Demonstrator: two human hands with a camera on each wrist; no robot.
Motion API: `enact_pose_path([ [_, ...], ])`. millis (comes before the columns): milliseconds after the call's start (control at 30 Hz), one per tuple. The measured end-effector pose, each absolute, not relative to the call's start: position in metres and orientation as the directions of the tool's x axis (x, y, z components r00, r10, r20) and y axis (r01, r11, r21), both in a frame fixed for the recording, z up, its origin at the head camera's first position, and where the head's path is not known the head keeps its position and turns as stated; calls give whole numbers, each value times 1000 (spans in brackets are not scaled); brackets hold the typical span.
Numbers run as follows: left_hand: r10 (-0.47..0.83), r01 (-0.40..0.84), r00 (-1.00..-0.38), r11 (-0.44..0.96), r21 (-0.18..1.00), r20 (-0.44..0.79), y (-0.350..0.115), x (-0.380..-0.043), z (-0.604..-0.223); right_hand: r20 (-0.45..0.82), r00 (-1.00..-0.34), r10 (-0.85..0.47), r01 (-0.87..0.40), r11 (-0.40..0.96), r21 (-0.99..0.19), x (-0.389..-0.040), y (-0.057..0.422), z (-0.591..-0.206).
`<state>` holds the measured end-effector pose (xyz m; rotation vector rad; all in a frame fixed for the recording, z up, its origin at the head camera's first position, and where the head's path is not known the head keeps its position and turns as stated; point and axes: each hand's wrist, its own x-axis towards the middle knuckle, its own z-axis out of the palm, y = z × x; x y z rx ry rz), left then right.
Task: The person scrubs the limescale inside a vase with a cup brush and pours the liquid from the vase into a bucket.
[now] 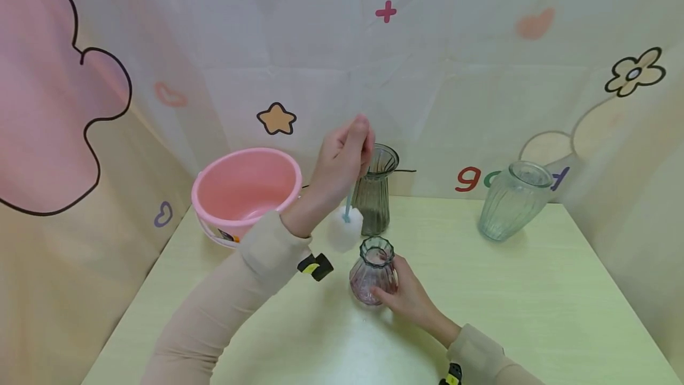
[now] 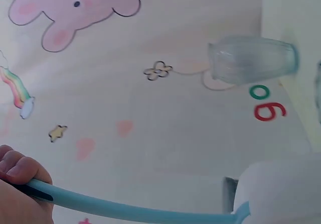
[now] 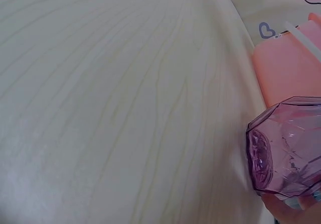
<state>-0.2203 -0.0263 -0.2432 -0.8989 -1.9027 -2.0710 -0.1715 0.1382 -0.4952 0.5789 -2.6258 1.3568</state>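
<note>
Raised over the table, my left hand [image 1: 344, 153] grips the light blue handle [image 2: 135, 210] of a bottle brush. The white sponge head [image 1: 344, 233] of the brush points down, above and behind the small vase. My right hand [image 1: 411, 299] holds that small purple-tinted glass vase [image 1: 366, 281] round its right side, thumb in front. The vase is upright with its scalloped mouth facing up. In the right wrist view, its faceted purple base [image 3: 261, 158] shows, with fingertips at the lower edge.
A pink bucket [image 1: 200, 204] stands at the back left. Behind the small vase is a tall grey ribbed glass vase [image 1: 374, 204], partly covered by my left hand. A pale green glass vase [image 1: 513, 204] leans at the back right, near the printed curtain [image 1: 454, 106].
</note>
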Motion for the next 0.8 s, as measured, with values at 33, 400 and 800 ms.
enact_pose_path([
  [33,250,526,-791,-189,830,558,-24,-219,-240,287,-917,-276,-393,521,-757,-172,138,-496],
  [400,274,497,-753,-360,790,598,3,-212,-246,281,-923,-264,-381,504,-775,-172,138,-498],
  [800,269,474,-786,-317,821,557,18,-222,-277,279,-921,-273,-383,496,-779,-173,139,-498],
])
